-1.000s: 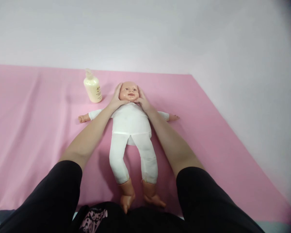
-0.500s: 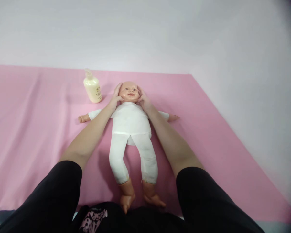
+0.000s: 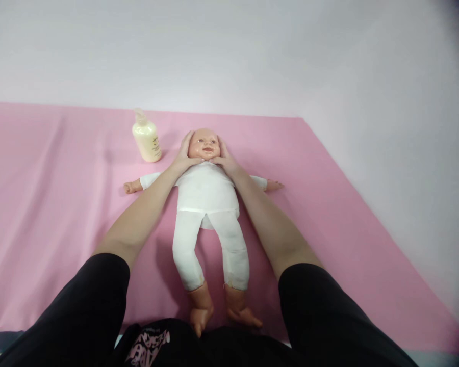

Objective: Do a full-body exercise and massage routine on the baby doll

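A baby doll [image 3: 208, 196] in a white suit lies on its back on the pink sheet [image 3: 42, 204], head away from me, feet near my lap. My left hand [image 3: 183, 155] cups the left side of the doll's head [image 3: 203, 143], thumb under the chin. My right hand [image 3: 225, 159] cups the other side, its thumb also at the chin. Both hands rest on the head with fingers spread along the cheeks.
A cream lotion pump bottle [image 3: 146, 138] stands upright on the sheet just left of the doll's head. A white wall [image 3: 329, 61] rises behind and to the right. The sheet's right edge runs diagonally down to the lower right.
My hands slid up along the doll's cheeks half a second ago, then came back down so the thumbs meet under the chin. The doll and bottle have stayed put.
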A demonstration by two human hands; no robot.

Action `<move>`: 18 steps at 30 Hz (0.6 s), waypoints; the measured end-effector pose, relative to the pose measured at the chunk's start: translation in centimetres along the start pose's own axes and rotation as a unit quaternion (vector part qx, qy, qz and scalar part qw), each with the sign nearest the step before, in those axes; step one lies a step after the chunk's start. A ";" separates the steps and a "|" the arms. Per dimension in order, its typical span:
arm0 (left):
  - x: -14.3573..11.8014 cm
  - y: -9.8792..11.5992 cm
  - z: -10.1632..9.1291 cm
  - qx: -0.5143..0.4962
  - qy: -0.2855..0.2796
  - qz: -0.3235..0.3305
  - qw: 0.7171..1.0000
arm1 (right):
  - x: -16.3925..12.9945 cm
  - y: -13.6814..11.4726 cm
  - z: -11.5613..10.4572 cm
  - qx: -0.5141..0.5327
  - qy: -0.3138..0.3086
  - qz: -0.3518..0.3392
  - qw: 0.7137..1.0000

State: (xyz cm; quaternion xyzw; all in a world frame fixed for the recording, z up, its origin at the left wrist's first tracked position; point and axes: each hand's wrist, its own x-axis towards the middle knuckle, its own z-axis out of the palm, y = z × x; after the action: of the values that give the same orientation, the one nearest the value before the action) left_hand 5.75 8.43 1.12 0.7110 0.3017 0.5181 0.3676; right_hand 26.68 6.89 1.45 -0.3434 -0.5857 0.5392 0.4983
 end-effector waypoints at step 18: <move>0.2 -1.0 -0.1 0.035 -0.014 0.003 0.999 | -0.2 -0.4 -0.3 -0.095 -0.019 0.024 0.995</move>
State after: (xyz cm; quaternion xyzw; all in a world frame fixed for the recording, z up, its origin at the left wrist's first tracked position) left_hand 5.65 9.18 0.42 0.7312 0.3123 0.4986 0.3452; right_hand 27.05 6.75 1.76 -0.3927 -0.6358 0.4989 0.4390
